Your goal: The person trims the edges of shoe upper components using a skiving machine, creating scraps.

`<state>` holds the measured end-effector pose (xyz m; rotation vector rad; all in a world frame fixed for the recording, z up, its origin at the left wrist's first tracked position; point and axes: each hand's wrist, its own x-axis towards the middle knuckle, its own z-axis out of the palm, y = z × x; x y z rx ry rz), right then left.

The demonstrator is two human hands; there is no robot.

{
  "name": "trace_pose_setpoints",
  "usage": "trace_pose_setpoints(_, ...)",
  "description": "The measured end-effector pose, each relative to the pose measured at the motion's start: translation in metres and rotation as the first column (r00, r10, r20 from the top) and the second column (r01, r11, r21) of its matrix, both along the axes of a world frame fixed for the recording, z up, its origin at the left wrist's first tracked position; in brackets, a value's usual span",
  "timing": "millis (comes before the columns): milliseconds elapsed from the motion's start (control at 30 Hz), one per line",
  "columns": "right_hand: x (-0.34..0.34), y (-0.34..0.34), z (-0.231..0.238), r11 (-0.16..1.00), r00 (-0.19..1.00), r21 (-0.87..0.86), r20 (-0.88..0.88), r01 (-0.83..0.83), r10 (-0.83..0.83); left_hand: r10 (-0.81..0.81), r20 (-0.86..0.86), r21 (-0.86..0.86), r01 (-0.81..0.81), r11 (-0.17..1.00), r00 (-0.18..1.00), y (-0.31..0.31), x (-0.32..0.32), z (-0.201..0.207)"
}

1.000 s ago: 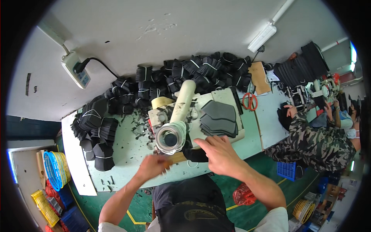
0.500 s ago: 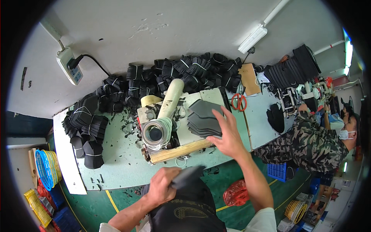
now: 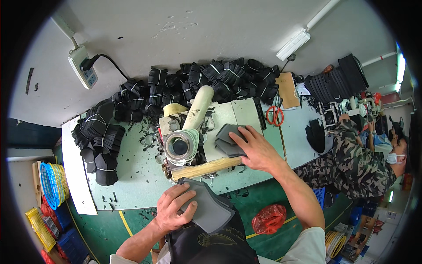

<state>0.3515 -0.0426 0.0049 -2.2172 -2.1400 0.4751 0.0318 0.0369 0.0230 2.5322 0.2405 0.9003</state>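
Panels (image 3: 212, 214) are clamped in the left hand (image 3: 176, 204) at 6 o'clock from the tube (image 3: 200, 108); a second stack (image 3: 226, 143), at 4 o'clock, is gripped by the right hand (image 3: 260, 150). Layers could be shed onto the floor (image 3: 103, 229) if left-hand pressure slackens.

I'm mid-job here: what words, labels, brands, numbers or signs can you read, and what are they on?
Nothing legible to quote.
Dark garment: golden emblem and faint marks, too small to read.
Cream tube: dark marks, too blurred to read.
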Motion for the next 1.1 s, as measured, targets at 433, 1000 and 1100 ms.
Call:
trace_pose_setpoints(433,-0.005,-0.011,-0.004,0.993,0.994,0.091,0.095,-0.071,0.062,-0.094,-0.498,-0.694,-0.331,0.640,0.862,-0.011,-0.004,0.021)
trace_pose_setpoints(1000,-0.022,-0.017,0.015,0.811,0.951,0.528,-0.292,0.253,-0.107,-0.219,-0.128,-0.794,-0.232,-0.561,0.967,-0.007,0.012,-0.006)
trace_pose_setpoints(1100,-0.064,-0.028,0.048,0.740,0.950,0.666,-0.163,-0.094,0.268,-0.276,-0.130,-0.830,-0.257,-0.496,0.952,-0.004,0.017,0.001)
